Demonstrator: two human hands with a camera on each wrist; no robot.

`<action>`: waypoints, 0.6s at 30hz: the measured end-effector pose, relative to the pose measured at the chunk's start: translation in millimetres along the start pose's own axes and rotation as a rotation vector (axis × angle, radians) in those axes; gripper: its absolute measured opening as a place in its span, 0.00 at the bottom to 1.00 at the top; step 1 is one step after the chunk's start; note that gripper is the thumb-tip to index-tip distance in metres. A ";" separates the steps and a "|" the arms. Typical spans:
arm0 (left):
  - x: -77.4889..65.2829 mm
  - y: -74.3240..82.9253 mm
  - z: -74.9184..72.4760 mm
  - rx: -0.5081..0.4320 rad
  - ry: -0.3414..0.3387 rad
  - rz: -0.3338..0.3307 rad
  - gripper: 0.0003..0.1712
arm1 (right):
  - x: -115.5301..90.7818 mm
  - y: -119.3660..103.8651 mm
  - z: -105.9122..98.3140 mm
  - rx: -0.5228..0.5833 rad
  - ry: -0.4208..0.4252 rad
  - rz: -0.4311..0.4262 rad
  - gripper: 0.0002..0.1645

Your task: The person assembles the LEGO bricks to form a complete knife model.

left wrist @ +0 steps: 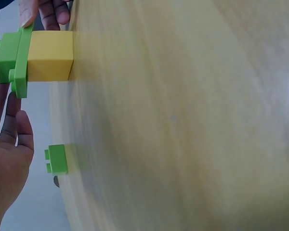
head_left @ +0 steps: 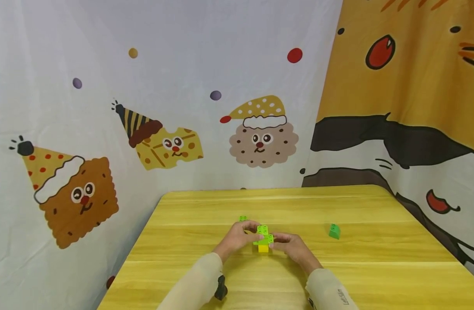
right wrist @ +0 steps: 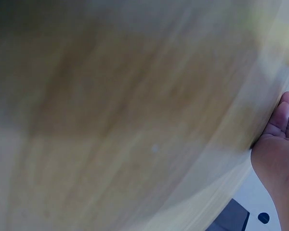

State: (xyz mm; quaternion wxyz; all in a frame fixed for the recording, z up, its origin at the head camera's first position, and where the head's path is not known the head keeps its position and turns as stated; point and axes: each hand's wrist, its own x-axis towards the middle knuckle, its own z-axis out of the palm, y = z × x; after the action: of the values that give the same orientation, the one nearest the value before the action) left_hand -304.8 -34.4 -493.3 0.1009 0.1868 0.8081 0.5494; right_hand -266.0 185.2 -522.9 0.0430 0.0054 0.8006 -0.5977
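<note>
On the table, between both hands, stands a small build of toy bricks. Its base is a yellow brick (head_left: pixel 263 249), with a flat light green plate (left wrist: pixel 22 65) over it and green bricks (head_left: pixel 262 229) stacked above. The left hand (head_left: pixel 240 236) grips the build from the left, thumb in front and fingers reaching behind. From the right, the right hand (head_left: pixel 294 247) pinches a small light green brick (head_left: pixel 270 238) at the build's right side. Only part of the right hand (right wrist: pixel 279 144) shows at the edge of the right wrist view; the build's green part is hidden there.
A darker green brick with a sloped side (head_left: pixel 334 231) lies to the right on the wooden table (head_left: pixel 369 280). Behind the left hand is another light green brick (head_left: pixel 242 218), seen standing alone in the left wrist view. A patterned curtain (head_left: pixel 206 181) hangs beyond the table's back edge.
</note>
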 end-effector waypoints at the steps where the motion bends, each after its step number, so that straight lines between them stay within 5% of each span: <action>1: 0.2 -1.0 0.8 -0.006 0.001 -0.001 0.19 | 0.6 0.6 0.1 0.000 0.004 0.001 0.29; 18: 1.0 -4.8 3.1 0.011 0.013 0.018 0.21 | 3.2 1.3 -0.5 -0.008 -0.008 0.003 0.31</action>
State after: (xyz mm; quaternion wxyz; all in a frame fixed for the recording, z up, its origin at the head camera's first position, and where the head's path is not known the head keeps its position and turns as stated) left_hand -305.5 -32.9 -498.9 0.0896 0.1912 0.8101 0.5469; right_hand -269.1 185.9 -524.3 0.0470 0.0041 0.8028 -0.5943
